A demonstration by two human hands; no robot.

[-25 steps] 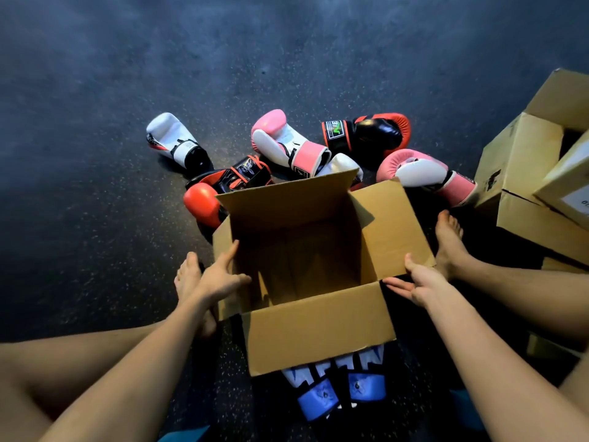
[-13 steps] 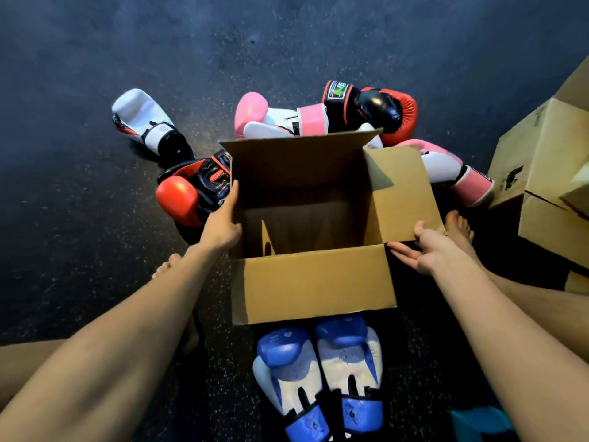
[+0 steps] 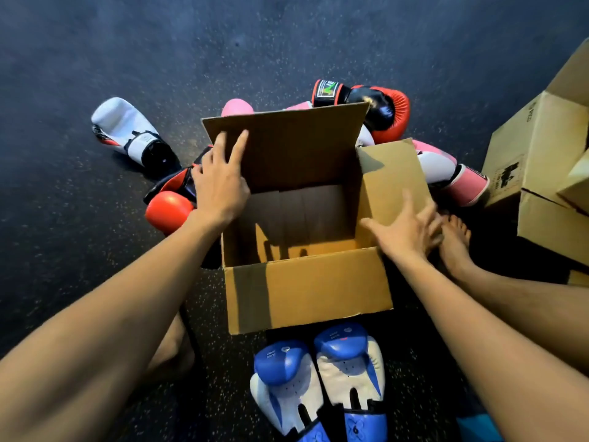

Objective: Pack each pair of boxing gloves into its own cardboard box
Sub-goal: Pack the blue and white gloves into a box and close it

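The empty cardboard box [image 3: 306,295] had slid clear of the blue gloves [image 3: 347,362] at 6 o'clock, and the hands had moved onto its flaps, left hand [image 3: 220,183] at 11 o'clock, right hand [image 3: 404,231] at 3 o'clock, each grip spread flat, so packing looked ready to begin.

Dark floor [image 3: 287,43], flecked all over with pale specks. Bare foot [image 3: 454,247] at right, resting on floor, toes pointing away. Second bare foot [image 3: 172,352] at lower left, only partly in view. Teal patch [image 3: 478,429] at bottom edge, cut off, too little to identify.
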